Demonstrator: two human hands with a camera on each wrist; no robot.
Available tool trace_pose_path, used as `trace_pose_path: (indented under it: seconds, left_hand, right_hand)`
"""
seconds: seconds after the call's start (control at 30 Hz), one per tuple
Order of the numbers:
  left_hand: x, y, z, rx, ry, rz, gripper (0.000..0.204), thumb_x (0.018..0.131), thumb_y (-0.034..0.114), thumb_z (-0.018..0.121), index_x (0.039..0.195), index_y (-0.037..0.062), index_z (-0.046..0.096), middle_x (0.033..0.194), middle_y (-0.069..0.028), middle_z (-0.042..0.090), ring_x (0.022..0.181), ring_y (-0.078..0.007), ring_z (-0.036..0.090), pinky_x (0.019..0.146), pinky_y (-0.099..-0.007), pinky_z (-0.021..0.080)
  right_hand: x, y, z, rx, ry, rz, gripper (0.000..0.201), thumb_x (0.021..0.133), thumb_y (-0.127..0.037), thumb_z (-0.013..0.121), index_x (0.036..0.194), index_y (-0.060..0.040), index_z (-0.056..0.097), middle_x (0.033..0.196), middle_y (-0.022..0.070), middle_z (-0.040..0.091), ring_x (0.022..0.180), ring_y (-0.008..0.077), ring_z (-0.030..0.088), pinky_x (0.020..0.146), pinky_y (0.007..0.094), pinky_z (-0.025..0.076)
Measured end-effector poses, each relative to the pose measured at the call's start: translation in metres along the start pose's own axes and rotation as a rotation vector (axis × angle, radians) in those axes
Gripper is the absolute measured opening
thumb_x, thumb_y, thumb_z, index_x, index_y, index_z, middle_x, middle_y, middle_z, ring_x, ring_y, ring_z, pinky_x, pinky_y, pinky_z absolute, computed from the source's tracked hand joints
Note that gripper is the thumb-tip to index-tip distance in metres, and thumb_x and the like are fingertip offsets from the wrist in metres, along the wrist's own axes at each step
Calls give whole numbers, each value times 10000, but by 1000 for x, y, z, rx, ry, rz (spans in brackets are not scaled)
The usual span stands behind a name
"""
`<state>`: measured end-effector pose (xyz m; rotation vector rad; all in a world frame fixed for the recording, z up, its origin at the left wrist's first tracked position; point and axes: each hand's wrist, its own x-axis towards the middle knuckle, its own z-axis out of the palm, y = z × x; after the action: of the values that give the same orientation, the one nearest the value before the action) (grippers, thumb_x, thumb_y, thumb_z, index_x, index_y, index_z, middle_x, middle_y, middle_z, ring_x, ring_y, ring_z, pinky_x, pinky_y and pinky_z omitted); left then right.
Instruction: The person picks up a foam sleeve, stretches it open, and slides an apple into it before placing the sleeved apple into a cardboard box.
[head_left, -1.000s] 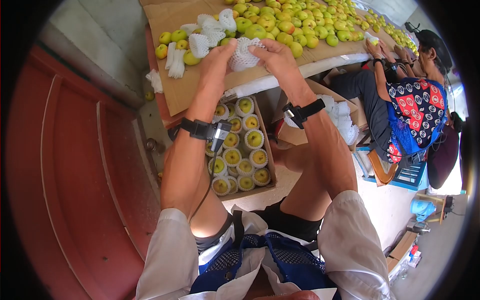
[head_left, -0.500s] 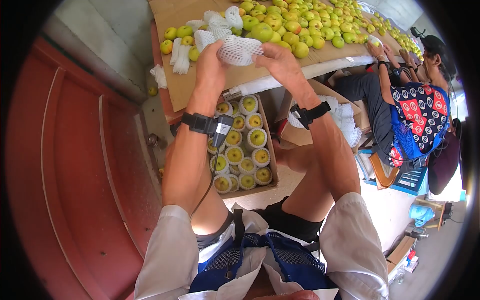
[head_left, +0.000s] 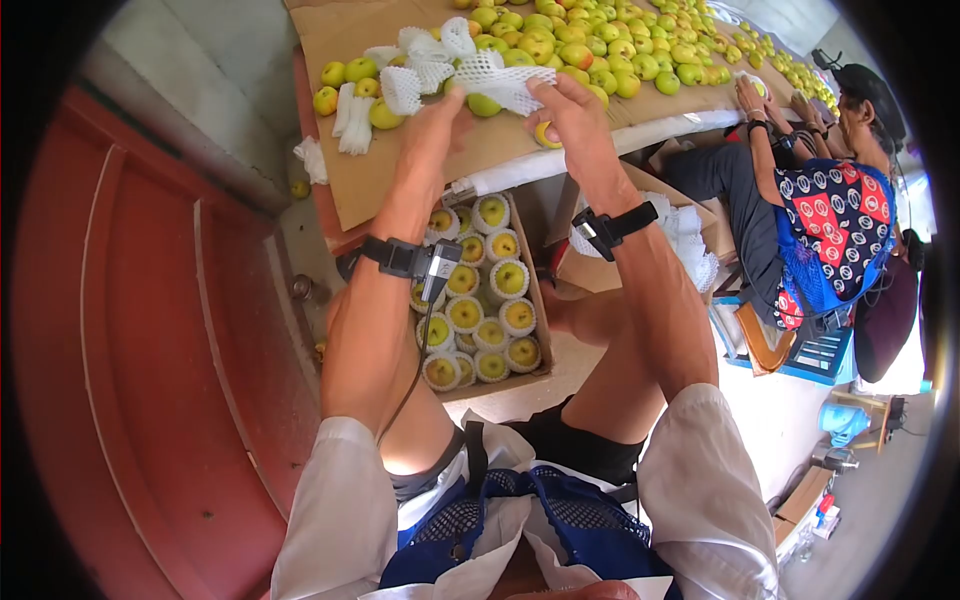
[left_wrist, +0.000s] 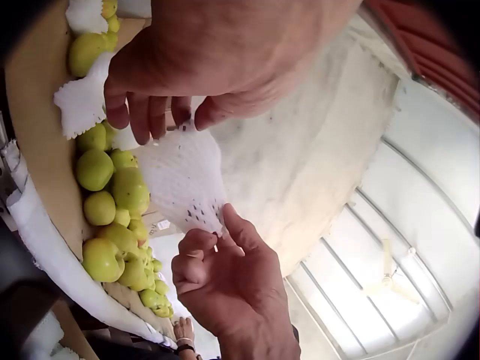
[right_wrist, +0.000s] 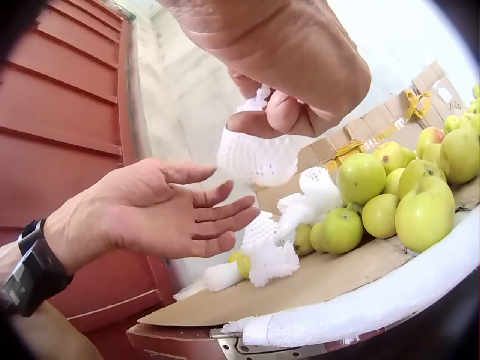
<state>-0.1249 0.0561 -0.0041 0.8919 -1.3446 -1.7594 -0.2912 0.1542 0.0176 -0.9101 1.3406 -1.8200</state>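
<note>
A white foam net sleeve point(head_left: 505, 82) is stretched out above the cardboard-covered table in the head view. My right hand point(head_left: 580, 122) pinches its right end between thumb and curled fingers. At the sleeve's other end is my left hand point(right_wrist: 161, 214), fingers extended and spread in the right wrist view, with the sleeve point(right_wrist: 255, 159) hanging from the right hand beside them. A yellow-red apple point(head_left: 547, 134) shows beside the right palm, partly hidden by it. More foam sleeves point(head_left: 404, 88) lie past the left hand, near a large pile of green-yellow apples point(head_left: 620, 55).
Below the table edge stands a cardboard box point(head_left: 545, 330) of apples in foam sleeves. To its right, another box point(head_left: 590, 268) holds white foam sleeves. Another person point(head_left: 835, 200) sits at the right, hands at the table. A red door point(head_left: 150, 330) is on the left.
The sleeve went from bunched between both hands to stretched flat, trailing leftward from the right hand. My left fingers have opened away from it. An apple has come into view by the right palm.
</note>
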Motion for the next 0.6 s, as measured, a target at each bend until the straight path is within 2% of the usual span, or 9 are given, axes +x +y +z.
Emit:
trace_pose_path:
  seconds: [0.07, 0.17, 0.27, 0.4, 0.5, 0.6]
  left_hand:
    - [-4, 2, 3, -36, -136, -121, 595, 943, 470, 672, 1258, -20, 551, 1187, -124, 633, 1139, -220, 606, 874, -324, 468]
    - [-10, 3, 13, -236, -257, -131, 586, 939, 420, 698, 1306, -1, 523, 1214, -117, 620, 1179, -207, 565, 923, -344, 464]
    - [-17, 11, 21, -513, -307, -41, 507, 939, 328, 717, 1301, 17, 545, 1234, -92, 619, 1198, -199, 543, 985, -360, 449]
    - [0, 1, 11, -526, -265, 46, 417, 941, 225, 717, 1282, 34, 571, 1238, -75, 625, 1165, -194, 559, 1026, -377, 443]
    - [2, -1, 12, -516, -217, 133, 386, 932, 163, 721, 1268, 32, 583, 1231, -71, 637, 1147, -187, 578, 1019, -362, 457]
    - [-1, 1, 11, -437, -127, 249, 374, 914, 90, 726, 1256, 18, 591, 1201, -75, 662, 1096, -183, 619, 974, -333, 490]
  right_hand:
    - [-1, -2, 2, 3, 1, -3, 195, 925, -225, 703, 1018, -55, 676, 951, 10, 679, 686, 94, 635, 485, 197, 308]
    - [-4, 1, 6, 30, -88, 31, 201, 928, -234, 689, 1037, -66, 685, 925, -2, 680, 702, 91, 648, 502, 207, 320]
    - [-10, 3, 13, 127, -176, 89, 210, 929, -229, 688, 1046, -55, 679, 911, 15, 686, 688, 98, 651, 488, 208, 321]
    - [-13, 12, 17, 204, -205, 169, 236, 935, -211, 690, 1071, -20, 660, 910, 61, 700, 662, 111, 653, 469, 197, 313]
    - [-13, 12, 16, 144, -240, 253, 226, 948, -257, 693, 1064, -63, 679, 962, 19, 705, 695, 114, 649, 511, 205, 339]
    - [-17, 0, 14, -221, -238, 357, 303, 925, -303, 712, 1055, -33, 666, 956, 34, 700, 722, 109, 645, 544, 218, 379]
